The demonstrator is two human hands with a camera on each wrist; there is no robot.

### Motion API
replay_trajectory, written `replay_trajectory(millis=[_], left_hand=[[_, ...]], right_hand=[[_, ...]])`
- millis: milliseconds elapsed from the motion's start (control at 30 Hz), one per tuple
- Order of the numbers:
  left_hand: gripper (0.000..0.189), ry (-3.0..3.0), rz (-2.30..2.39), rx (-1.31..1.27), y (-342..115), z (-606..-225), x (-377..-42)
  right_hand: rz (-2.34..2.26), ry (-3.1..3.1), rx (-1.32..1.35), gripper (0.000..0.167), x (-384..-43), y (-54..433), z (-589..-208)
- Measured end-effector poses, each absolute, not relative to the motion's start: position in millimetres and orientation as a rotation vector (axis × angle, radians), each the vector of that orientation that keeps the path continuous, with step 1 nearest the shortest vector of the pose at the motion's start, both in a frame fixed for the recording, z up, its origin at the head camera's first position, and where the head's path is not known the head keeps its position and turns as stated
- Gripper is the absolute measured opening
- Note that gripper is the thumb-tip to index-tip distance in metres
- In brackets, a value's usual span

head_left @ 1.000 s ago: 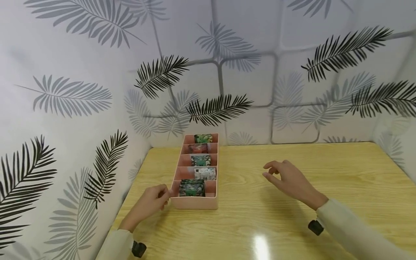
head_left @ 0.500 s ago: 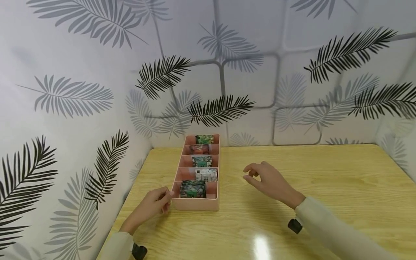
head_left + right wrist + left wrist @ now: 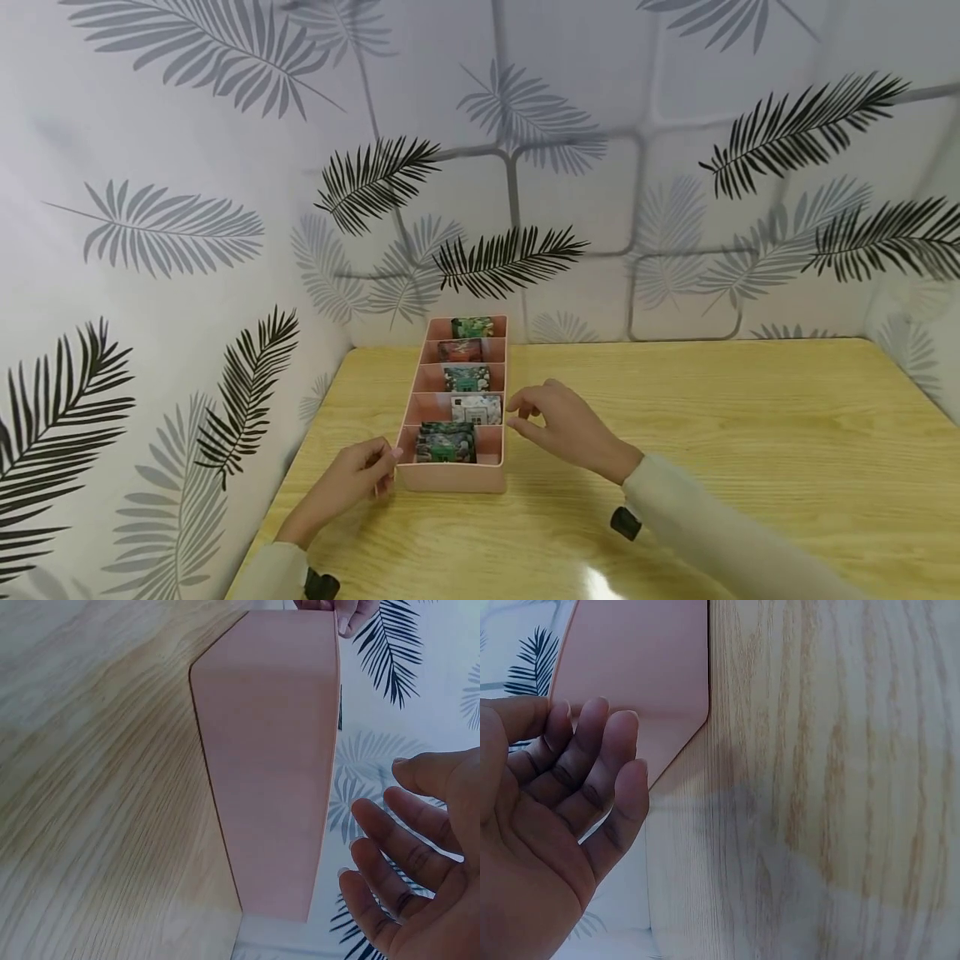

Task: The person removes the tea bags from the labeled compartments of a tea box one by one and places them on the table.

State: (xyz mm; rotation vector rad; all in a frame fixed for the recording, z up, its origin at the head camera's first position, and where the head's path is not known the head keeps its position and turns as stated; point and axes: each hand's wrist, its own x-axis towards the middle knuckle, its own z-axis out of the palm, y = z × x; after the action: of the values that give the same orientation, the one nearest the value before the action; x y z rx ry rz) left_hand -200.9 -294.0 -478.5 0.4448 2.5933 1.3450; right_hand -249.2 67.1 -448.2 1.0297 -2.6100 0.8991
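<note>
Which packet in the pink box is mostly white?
The white packet in the second compartment from the near end of the pink box; the other packets look darker, with green or red.

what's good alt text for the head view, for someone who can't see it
A person's left grip pinches the near left corner of a pink box with packets in all five compartments; the right grip hovers by the box's right side. Behind the table is a leaf-patterned wall.

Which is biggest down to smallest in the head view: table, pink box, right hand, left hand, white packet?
1. Table
2. Pink box
3. Right hand and left hand, too alike to rank
4. White packet
</note>
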Motion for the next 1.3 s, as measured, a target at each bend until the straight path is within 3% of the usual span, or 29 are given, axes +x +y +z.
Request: replay_trajectory(millis=[733, 1000, 1300], left_hand=[[0.041, 2.543, 1.398, 0.402, -295.4, -477.6, -201.7], [0.039, 2.535, 1.41, 0.421, -295.3, -478.3, -200.6], [0.039, 2.526, 1.413, 0.382, -297.1, -481.6, -202.4]], right_hand=[[0.931, -2.64, 1.225, 0.005, -242.0, 9.1, -448.0], [0.899, -2.651, 1.178, 0.015, -240.8, -0.8, -455.0], [0.757, -2.625, 1.138, 0.01, -240.0, -4.1, -458.5]])
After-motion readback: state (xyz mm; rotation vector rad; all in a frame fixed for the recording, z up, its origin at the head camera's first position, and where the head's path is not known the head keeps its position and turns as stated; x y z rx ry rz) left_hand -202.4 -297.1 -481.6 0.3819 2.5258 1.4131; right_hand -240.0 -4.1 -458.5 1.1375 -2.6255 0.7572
